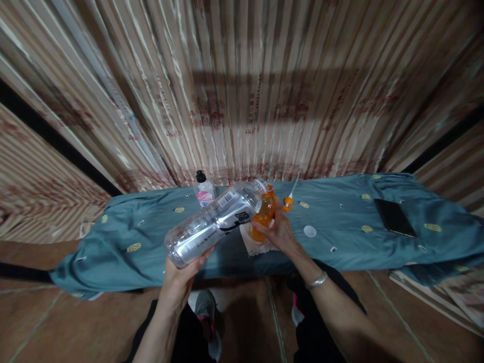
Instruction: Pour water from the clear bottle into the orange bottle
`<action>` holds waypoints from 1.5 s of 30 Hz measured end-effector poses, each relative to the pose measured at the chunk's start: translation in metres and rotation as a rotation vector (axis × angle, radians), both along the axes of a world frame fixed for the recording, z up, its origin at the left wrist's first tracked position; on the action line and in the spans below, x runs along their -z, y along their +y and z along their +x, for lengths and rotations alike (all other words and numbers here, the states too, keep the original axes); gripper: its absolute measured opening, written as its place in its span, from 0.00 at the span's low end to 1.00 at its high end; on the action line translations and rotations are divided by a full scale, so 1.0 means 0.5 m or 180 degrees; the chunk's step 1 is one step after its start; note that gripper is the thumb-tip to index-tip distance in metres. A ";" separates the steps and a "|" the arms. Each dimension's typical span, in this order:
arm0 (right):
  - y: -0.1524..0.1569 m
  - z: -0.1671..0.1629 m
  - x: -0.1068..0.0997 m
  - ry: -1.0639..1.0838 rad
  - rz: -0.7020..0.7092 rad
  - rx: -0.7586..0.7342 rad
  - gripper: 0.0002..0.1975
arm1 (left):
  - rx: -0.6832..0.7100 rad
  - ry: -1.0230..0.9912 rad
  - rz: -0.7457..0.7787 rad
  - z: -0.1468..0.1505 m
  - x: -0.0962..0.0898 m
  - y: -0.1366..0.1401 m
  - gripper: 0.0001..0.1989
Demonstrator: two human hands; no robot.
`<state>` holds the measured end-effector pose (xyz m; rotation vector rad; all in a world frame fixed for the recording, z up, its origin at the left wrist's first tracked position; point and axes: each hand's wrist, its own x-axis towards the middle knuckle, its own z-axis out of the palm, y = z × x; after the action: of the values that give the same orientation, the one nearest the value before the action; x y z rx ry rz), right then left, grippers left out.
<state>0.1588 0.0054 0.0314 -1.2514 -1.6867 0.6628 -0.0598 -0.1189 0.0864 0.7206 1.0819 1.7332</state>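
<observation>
My left hand is closed round the lower end of a large clear plastic bottle with black print. The bottle tilts to the right, its mouth at the top of an orange see-through bottle. Wrapped round the orange bottle's right side is my right hand. Under the orange bottle lies a pale cloth or tissue. An orange pump top with a clear tube rests to the right, behind my right hand. Nearer me is a white round disc, perhaps a cap.
A small clear bottle with a black cap and pink label stands behind the large bottle. A dark flat phone or tablet lies at the right on the blue-green patterned cloth. Striped curtains hang close behind the table.
</observation>
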 end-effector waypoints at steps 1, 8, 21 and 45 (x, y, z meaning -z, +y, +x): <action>0.000 0.001 0.000 0.0015 -0.0001 -0.0014 0.49 | -0.0012 0.0029 0.0001 0.001 -0.001 0.000 0.32; 0.001 0.004 0.003 -0.0044 0.0024 -0.0011 0.49 | -0.0226 -0.0003 0.0105 0.003 0.005 0.005 0.34; -0.002 0.004 0.001 0.0006 -0.0035 -0.0059 0.49 | -0.0361 0.0683 0.0090 -0.034 0.051 0.014 0.28; 0.000 0.010 0.008 0.0009 0.0001 -0.0200 0.48 | -0.0454 0.0983 0.0142 -0.049 0.059 0.016 0.28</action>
<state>0.1638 0.0055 0.0275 -1.2007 -1.7296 0.7014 -0.0843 -0.1108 0.0567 0.9832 1.3340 1.8097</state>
